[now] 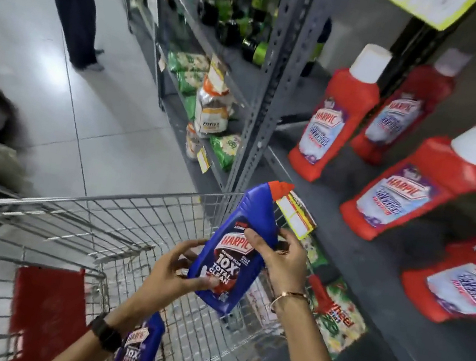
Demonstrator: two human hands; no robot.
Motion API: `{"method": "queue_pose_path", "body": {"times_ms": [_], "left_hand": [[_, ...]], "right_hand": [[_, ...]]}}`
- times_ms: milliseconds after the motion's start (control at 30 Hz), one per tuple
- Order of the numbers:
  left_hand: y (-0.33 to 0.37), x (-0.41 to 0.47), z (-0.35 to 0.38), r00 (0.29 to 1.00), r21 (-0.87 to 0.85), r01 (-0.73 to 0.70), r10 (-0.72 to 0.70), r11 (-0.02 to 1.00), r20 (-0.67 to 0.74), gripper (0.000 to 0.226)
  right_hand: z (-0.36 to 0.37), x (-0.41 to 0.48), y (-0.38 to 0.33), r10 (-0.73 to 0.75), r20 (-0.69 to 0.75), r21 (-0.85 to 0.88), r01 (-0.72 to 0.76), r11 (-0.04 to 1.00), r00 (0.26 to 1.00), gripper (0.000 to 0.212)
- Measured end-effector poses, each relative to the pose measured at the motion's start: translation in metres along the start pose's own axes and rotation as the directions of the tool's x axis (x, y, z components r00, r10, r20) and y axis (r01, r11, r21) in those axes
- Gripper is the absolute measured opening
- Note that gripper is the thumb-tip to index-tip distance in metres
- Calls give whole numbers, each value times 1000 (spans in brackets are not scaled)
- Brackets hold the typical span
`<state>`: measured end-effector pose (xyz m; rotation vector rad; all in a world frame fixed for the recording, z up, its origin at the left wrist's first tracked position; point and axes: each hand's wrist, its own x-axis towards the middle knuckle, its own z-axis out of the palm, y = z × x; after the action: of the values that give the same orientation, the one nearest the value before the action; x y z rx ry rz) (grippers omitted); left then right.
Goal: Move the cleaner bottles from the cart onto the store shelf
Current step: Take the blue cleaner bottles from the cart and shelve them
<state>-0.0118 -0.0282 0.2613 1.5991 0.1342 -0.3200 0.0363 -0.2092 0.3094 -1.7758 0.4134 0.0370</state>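
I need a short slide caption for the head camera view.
Both hands hold a blue bottle above the cart, beside red bottles on the shelf.

Grey shelf (373, 266) carries what look like four red bottles (330, 126).

- "HARPIC", "10X", "TOTAL CLEAN" on held blue plastic bottle with red cap (234, 242).
- "HARPIC", "10X" on second blue bottle down in wire cart (136, 349).
- "HARPIC" on red white-capped bottles on shelf (330, 126).
- "Wheel", partly hidden, on green packet below (339, 320).
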Motion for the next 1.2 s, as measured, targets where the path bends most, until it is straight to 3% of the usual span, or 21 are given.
{"method": "queue_pose_path", "body": {"times_ms": [233,400,533,667,800,867,1000,1200], "left_hand": [[25,-8,15,995,113,-54,44,992,89,74],[53,-13,79,949,197,-212,153,957,275,63],[61,-23,178,859,237,-344,202,909,471,57],[63,-46,297,701,241,-559,297,794,648,59],[65,-80,407,607,175,-643,357,745,711,58],[61,-86,446,610,171,-629,345,758,714,61],[48,-107,519,543,119,-632,329,765,772,67],[34,-121,555,498,131,-629,268,766,825,60]], "right_hand": [[-30,-20,-3,7,-86,21,-5,1000,996,50],[-104,-53,5,-52,-293,-23,48,999,955,65],[-199,-101,21,-97,-519,-75,68,995,850,54],[-296,-160,43,-167,-690,-171,66,983,704,66],[-379,-205,57,-203,-784,-255,-5,967,587,60],[-405,-213,62,-242,-793,-298,-9,954,560,62],[-459,-235,82,-289,-809,-372,-64,926,512,63],[-493,-242,111,-277,-836,-357,-86,930,473,61]]}}
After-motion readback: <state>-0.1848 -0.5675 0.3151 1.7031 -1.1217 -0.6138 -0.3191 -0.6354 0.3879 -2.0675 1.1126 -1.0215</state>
